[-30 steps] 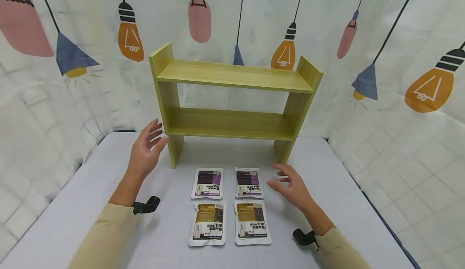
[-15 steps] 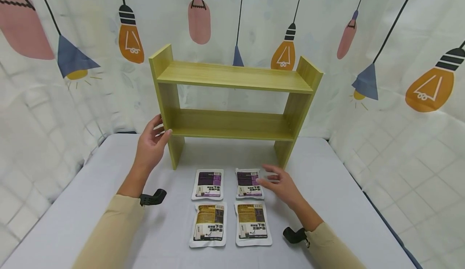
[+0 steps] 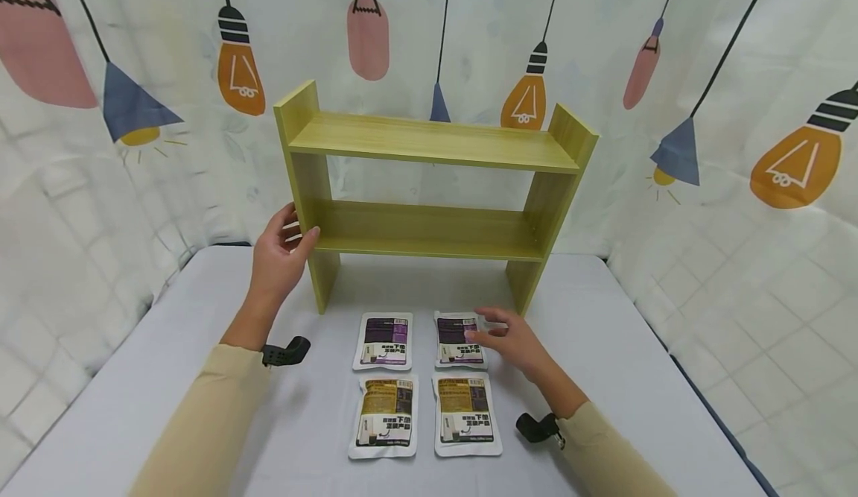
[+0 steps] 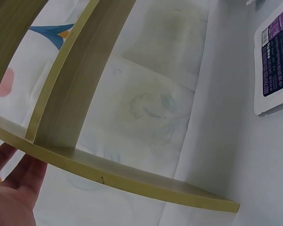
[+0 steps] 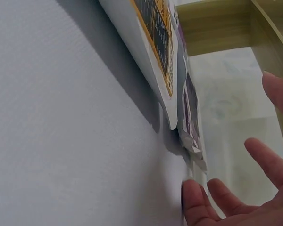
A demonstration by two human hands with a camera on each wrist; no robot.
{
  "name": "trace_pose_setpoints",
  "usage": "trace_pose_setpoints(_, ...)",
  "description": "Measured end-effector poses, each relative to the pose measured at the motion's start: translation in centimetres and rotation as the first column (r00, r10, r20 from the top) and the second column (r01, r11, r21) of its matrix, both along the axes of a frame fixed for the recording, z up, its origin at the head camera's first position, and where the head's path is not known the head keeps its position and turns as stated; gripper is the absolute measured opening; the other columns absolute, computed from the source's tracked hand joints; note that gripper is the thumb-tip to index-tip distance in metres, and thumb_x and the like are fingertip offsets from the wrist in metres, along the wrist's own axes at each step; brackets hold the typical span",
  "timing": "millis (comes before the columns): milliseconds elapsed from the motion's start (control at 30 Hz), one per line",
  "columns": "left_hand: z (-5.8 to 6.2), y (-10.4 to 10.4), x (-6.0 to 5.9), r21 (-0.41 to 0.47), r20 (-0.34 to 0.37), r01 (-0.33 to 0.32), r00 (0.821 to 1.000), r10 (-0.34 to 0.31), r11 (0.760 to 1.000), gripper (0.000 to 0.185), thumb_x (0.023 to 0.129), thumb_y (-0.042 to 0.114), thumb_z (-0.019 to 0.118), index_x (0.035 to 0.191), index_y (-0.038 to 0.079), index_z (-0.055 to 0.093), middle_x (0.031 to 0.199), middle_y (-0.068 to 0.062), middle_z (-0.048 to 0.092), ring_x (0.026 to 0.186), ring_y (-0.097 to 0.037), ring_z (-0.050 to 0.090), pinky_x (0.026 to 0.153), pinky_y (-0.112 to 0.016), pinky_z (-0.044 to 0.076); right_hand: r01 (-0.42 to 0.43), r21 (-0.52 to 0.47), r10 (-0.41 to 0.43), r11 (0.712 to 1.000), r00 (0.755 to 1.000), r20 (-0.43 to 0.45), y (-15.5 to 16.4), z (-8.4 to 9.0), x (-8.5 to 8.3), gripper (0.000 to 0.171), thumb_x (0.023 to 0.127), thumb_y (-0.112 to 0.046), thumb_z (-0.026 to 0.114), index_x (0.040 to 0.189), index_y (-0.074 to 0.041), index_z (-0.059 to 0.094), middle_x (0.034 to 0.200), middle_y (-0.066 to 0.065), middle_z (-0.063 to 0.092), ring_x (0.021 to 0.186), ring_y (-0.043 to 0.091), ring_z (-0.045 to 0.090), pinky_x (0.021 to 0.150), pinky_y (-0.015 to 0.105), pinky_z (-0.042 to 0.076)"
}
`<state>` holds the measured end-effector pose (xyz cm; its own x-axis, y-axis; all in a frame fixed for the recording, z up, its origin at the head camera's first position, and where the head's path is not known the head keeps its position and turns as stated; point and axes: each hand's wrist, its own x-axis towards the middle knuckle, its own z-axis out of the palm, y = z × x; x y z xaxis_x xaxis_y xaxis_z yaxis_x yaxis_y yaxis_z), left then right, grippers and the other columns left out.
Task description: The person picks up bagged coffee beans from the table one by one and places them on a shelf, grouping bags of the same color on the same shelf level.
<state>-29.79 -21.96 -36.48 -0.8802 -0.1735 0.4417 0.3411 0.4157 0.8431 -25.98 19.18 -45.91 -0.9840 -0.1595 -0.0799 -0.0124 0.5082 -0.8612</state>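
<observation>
yellow-green shelf unit [image 3: 429, 230] is pinched at its left side by the left hand [image 3: 276, 262]; the right hand [image 3: 511, 342] is held spread near a purple-labelled pouch [image 3: 457, 352].

We see one long beige sleeve [image 3: 201, 430] toward the left edge of the table [image 3: 114, 415] and a matching sleeve [image 3: 613, 452] toward the right edge, both plain, softly creased. Each wrist wears a camera mount: the left mount [image 3: 287, 352] and the right mount [image 3: 534, 428] are black and rounded.
</observation>
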Motion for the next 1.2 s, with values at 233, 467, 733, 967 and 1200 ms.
trace_pose_setpoints(233,0.6,0.1,-0.4,0.017,-0.044,-0.036,0.998,0.036,0.999,0.062,0.101,0.037,0.063,0.157,0.021,0.042,0.145,-0.011,0.056,0.129,-0.029,0.059,0.105,-0.032,0.052,-0.019,0.020,0.019,1.000,1.000,0.006,-0.5,-0.1,-0.6,0.068,0.081,-0.046,0.086,0.140,-0.021,0.064,0.148,0.011,0.058,0.123,0.036,0.063,0.094,0.053,0.057)
trace_pose_setpoints(467,0.9,-0.1,-0.7,-0.009,-0.050,-0.064,0.997,0.064,0.998,0.060,0.100,0.041,0.063,0.155,0.024,0.045,0.145,-0.010,0.058,0.127,-0.028,0.060,0.106,-0.039,0.053,-0.027,0.062,0.028,0.998,0.999,-0.015,-1.2,-0.1,-0.9,0.062,0.080,-0.042,0.087,0.135,-0.021,0.068,0.142,0.008,0.062,0.117,0.033,0.065,0.090,0.048,0.059)
trace_pose_setpoints(733,1.1,-0.2,-0.6,-0.043,-0.043,-0.076,0.996,0.074,0.996,0.061,0.099,0.045,0.063,0.154,0.024,0.047,0.145,-0.010,0.059,0.125,-0.029,0.061,0.104,-0.040,0.055,-0.012,0.082,0.014,0.997,1.000,-0.022,-1.7,-0.3,-1.3,0.055,0.078,-0.034,0.090,0.128,-0.020,0.072,0.134,0.008,0.066,0.112,0.030,0.065,0.087,0.044,0.059)
trace_pose_setpoints(967,0.9,-0.5,-0.9,-0.069,-0.092,-0.090,0.992,0.084,0.994,0.055,0.100,0.041,0.063,0.151,0.023,0.052,0.141,-0.012,0.063,0.119,-0.031,0.065,0.085,-0.006,0.046,-0.017,0.125,0.020,0.992,1.000,-0.023,-2.1,-0.1,-1.7,0.054,0.076,-0.028,0.092,0.125,-0.017,0.074,0.127,0.010,0.068,0.110,0.029,0.064,0.085,0.043,0.058)
trace_pose_setpoints(1200,0.8,-0.4,-0.9,-0.089,-0.097,-0.105,0.991,0.097,0.990,0.055,0.101,0.041,0.063,0.152,0.027,0.051,0.140,-0.013,0.063,0.120,-0.033,0.066,0.091,-0.016,0.053,-0.027,0.182,0.035,0.983,0.999,-0.040,-2.5,0.2,-1.8,0.053,0.074,-0.027,0.093,0.123,-0.016,0.075,0.122,0.011,0.069,0.107,0.027,0.063,0.086,0.042,0.057)
